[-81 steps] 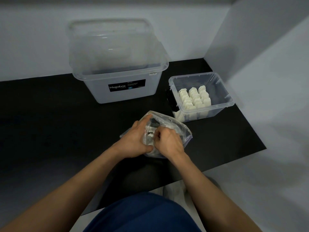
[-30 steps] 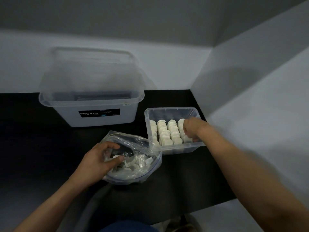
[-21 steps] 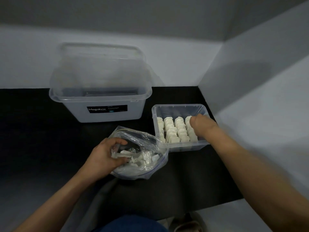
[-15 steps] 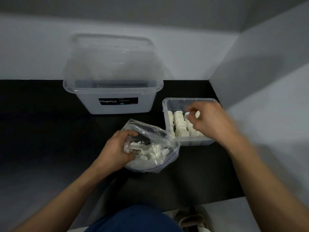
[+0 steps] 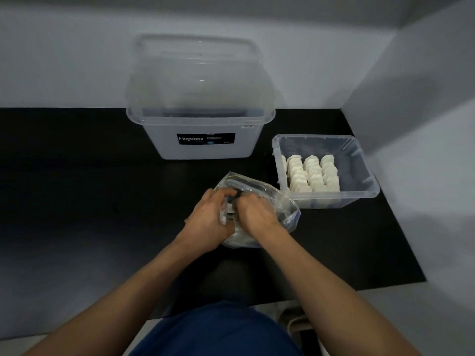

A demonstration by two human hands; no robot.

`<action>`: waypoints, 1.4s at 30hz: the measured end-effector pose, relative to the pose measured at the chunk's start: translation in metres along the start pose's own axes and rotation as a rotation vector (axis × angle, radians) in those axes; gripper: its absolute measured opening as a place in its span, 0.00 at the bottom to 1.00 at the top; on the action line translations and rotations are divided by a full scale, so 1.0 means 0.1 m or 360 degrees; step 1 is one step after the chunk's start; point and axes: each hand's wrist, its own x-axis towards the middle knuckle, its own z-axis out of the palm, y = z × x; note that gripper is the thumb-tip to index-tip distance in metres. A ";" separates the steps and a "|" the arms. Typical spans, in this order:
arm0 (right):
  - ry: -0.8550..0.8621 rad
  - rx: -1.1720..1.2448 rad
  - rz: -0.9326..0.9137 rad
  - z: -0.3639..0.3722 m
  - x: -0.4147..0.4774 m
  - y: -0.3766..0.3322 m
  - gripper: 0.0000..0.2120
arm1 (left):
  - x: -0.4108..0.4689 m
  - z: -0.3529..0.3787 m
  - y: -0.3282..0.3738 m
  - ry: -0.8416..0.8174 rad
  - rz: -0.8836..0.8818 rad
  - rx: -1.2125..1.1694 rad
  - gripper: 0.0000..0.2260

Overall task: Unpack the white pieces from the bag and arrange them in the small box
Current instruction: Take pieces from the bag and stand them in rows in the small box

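Two bare forearms reach in from the bottom edge, above a blue garment (image 5: 218, 332), and meet over the black tabletop (image 5: 77, 201) at a clear plastic bag (image 5: 286, 210). The left hand (image 5: 207, 222) is at the bag's near-left side with its fingers curled round the plastic at the mouth, gripping it. The right hand (image 5: 255, 214) lies just beside it, knuckles up, with its fingers bent down into the opening; whether they have taken hold of anything inside is hidden. Loose pale pieces (image 5: 241, 240) show through the plastic at the bag's near end, under both hands. Just beyond the bag to the right sits the small box (image 5: 358, 173), clear-walled and open-topped, its near-left corner close to the bag, though whether they touch cannot be told. Inside it the white pieces (image 5: 312, 173) stand packed in rows running front to back along the left part of the floor. Farther back and to the left stands a large translucent box (image 5: 205, 150) with a dark label (image 5: 205, 138) reading "Megabox". A clear lid (image 5: 200, 73) rises above its rear rim, against the white back wall (image 5: 64, 60). A white side panel (image 5: 424, 124) closes the right.
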 end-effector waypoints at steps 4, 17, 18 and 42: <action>-0.0002 0.0148 0.0022 -0.15 -0.10 -0.07 0.11 | 0.00 -0.05 -0.03 0.0016 0.0011 0.0001 0.32; 0.0273 0.0471 -0.0165 -0.97 -0.62 0.16 0.14 | 0.08 -0.16 -0.05 -0.0206 0.0166 0.0178 0.15; 0.0270 0.0475 -0.0165 -0.97 -0.63 0.17 0.14 | 0.09 -0.14 -0.05 -0.0200 0.0186 0.0167 0.12; 0.0390 0.0854 -0.0175 -0.87 -0.66 0.22 0.04 | 0.10 -0.13 -0.05 -0.0171 0.0203 0.0086 0.07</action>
